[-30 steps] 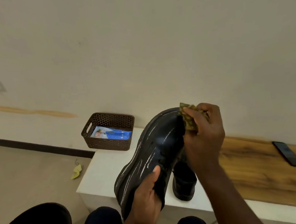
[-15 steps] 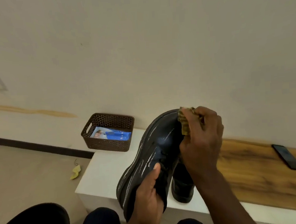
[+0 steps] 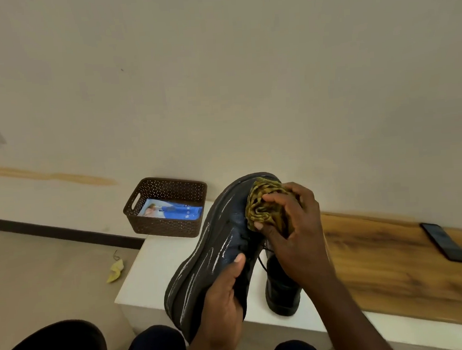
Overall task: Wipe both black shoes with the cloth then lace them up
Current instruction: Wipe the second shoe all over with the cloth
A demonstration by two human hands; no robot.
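One black shoe (image 3: 216, 260) is gripped at its heel end by the left hand (image 3: 222, 306) and held tilted, toe up and away, above the near edge of the white table (image 3: 154, 265). A bunched yellow-green cloth (image 3: 266, 206) is clutched in the right hand (image 3: 296, 233) and pressed against the toe. Below the right hand, the second shoe (image 3: 282, 294) stands near the table's front edge. Open tabletop lies left of the left hand, up to a brown basket (image 3: 168, 228). A phone (image 3: 445, 242) lies well right of the right hand.

Centre frame, the left hand (image 3: 222, 298) is gripping the raised shoe (image 3: 215, 247) while the right hand (image 3: 297, 235) is pressing the cloth (image 3: 264, 205) against it.
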